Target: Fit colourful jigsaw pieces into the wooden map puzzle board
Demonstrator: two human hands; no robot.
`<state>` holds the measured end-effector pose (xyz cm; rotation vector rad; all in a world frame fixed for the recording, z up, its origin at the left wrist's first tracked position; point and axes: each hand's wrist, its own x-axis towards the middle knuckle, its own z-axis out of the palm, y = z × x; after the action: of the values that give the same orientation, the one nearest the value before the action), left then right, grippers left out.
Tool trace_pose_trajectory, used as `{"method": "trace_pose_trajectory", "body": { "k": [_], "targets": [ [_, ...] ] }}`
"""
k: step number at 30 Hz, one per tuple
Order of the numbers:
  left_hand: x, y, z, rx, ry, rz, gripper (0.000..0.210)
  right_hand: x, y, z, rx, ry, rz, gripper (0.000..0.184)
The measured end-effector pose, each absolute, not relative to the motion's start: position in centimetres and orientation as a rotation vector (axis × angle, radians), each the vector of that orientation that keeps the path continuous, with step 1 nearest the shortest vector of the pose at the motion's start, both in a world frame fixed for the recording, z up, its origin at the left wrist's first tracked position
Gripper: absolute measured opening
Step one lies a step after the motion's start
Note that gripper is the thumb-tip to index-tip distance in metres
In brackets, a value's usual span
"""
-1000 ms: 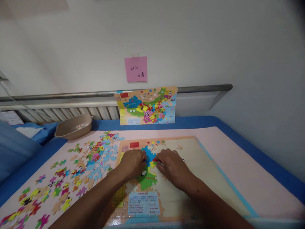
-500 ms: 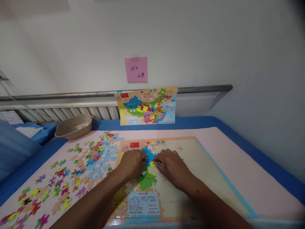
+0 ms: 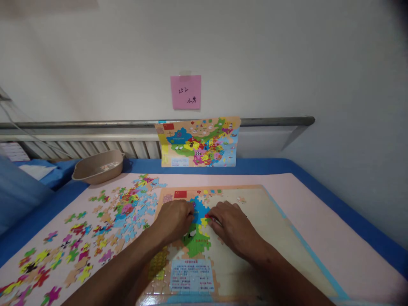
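A partly assembled map jigsaw puzzle (image 3: 196, 246) lies on its board, with blue, green and yellow parts joined at its left. My left hand (image 3: 177, 219) rests over the left side of the puzzle, fingers curled in beside the blue area; whatever they hold, if anything, is hidden. To the right of it, my right hand (image 3: 234, 225) pinches a red puzzle piece (image 3: 208, 216) at the right edge of the blue and yellow parts. The piece is mostly covered by the fingers, so whether it is fitted in cannot be seen.
Many loose puzzle pieces (image 3: 127, 208) spread over the pink table surface at left. A beige basket (image 3: 98, 167) stands at the back left. A printed reference map (image 3: 197, 142) leans under the metal rail (image 3: 274, 122). A pink note (image 3: 186, 92) is taped to the wall.
Both hands stay almost in place, the right still at the red piece. The whole view has shifted slightly.
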<state>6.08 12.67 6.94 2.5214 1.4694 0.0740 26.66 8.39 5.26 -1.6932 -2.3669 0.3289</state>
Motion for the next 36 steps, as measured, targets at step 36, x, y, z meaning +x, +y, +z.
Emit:
{"method": "trace_pose_trajectory", "body": {
  "k": [36],
  "targets": [
    [3.9, 10.0, 7.6, 2.568, 1.310, 0.165, 0.016, 27.1, 8.8, 4.2, -1.627, -2.366, 0.323, 0.011]
  ]
}}
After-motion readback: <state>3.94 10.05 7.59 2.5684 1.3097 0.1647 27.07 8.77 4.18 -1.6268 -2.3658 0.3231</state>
